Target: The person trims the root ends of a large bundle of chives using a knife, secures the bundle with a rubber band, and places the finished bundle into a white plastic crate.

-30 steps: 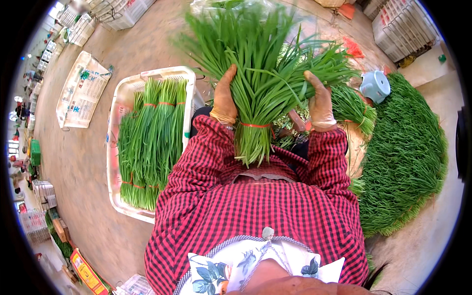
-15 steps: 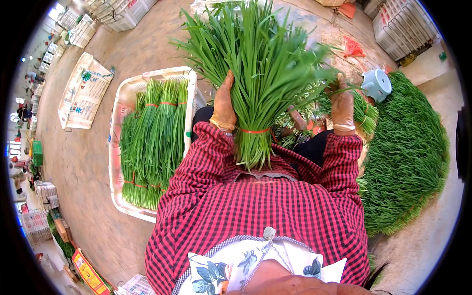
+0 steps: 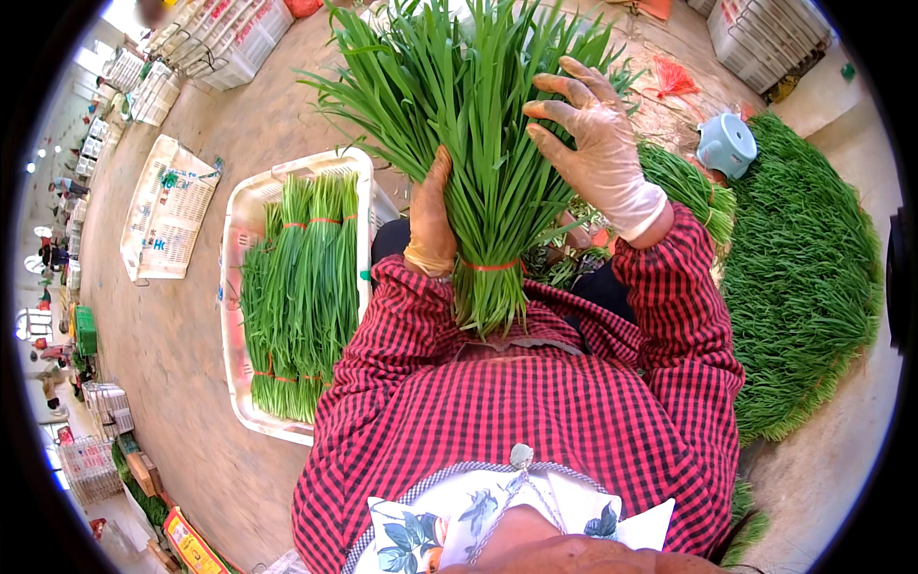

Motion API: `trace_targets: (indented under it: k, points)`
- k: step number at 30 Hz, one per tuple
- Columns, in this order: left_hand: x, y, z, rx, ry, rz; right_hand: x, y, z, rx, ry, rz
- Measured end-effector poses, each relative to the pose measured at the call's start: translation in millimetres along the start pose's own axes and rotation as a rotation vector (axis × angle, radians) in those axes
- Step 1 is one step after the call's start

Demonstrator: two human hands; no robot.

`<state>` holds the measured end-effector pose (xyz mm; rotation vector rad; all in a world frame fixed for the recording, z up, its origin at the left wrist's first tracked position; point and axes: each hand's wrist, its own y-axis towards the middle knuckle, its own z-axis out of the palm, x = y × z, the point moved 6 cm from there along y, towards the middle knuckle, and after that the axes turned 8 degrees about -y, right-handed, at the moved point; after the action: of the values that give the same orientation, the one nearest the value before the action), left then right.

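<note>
A large bunch of garlic chives (image 3: pixel 488 182) stands upright in front of me, leaves fanned out at the top. An orange-red band (image 3: pixel 491 266) circles it near the cut stem ends, close to my lap. My left hand (image 3: pixel 432 218), in a stained thin glove, grips the bunch from its left side with the thumb showing; the other fingers are hidden behind the leaves. Gloved too, my right hand (image 3: pixel 595 143) is raised at the upper right of the bunch, its fingers spread and curved beside the leaves, holding nothing.
At left, a white plastic crate (image 3: pixel 232 316) holds several banded bunches (image 3: pixel 306 287). A big heap of chives (image 3: pixel 803 287) lies at right, with a light blue stool (image 3: pixel 726 145) by it. Red ties (image 3: pixel 674 78) lie ahead. An overturned-looking pale crate (image 3: pixel 167 210) sits farther left.
My right hand has moved left and in toward me, from beyond the leaves to beside the bunch, fingers now spread. My left hand still holds the bunch in nearly the same place.
</note>
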<state>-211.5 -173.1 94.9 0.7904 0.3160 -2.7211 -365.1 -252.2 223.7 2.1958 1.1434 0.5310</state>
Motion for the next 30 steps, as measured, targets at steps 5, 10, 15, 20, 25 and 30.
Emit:
trace_targets:
  k: [5, 10, 15, 20, 25, 30]
  points:
    - [-1.2, -0.7, -1.2, -0.022, 0.012, 0.022, 1.7, -0.8, 20.4, 0.102, 0.001, 0.040]
    - [-1.9, -4.9, 0.9, -0.017, -0.041, -0.008, 1.8, -1.1, 28.5, 0.090, 0.054, 0.094]
    - [-0.8, -2.6, -1.5, 0.017, -0.087, -0.003, 4.5, -2.5, 35.3, 0.071, 0.057, 0.110]
    - [-2.7, -3.2, -2.7, 0.041, -0.082, -0.014, 9.0, 0.5, 41.8, 0.168, 0.053, 0.089]
    - [-3.5, -3.7, -1.8, 0.043, -0.084, -0.009, 6.8, 0.3, 50.6, 0.137, 0.072, 0.114]
    - [-5.9, -4.9, -2.6, 0.048, -0.101, -0.024, 13.5, 7.3, 41.2, 0.017, 0.174, 0.112]
